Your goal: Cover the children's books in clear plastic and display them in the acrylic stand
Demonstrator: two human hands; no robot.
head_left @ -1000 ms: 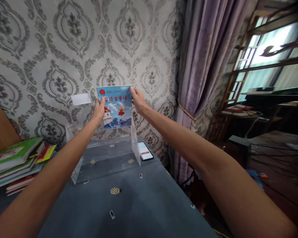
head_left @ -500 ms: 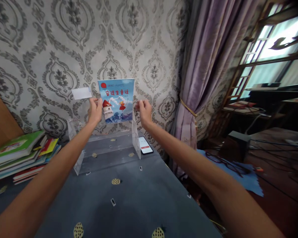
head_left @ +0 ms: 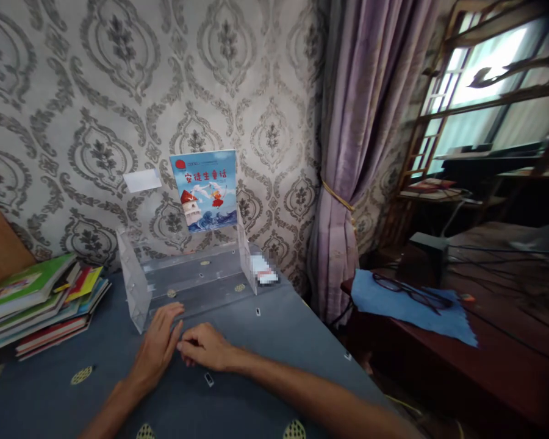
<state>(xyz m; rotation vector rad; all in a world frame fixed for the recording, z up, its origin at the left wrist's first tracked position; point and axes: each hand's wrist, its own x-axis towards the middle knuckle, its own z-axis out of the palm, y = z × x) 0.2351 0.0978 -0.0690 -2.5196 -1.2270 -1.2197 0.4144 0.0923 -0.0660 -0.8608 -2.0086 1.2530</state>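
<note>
The tabletop fills the near part of the scene, and on its far side a clear plastic rack stands before the wall. The main change concerns the book: half a second ago both hands were beside it, and now it stays up without them, at the far side of the rack and close to the wall. From this I judge that the placing of this book is finished, or almost. On what its lower edge rests, I cannot tell.

Both hands have come down to the near side of the rack. The left hand lies palm downward, its fingers stretched loosely toward the far side, and it holds nothing. The right hand comes in from the right, turned to the left, with its fingers bent inward; I see no object in it, but how far they close I cannot tell. The two hands are just beside each other, perhaps touching.
</note>
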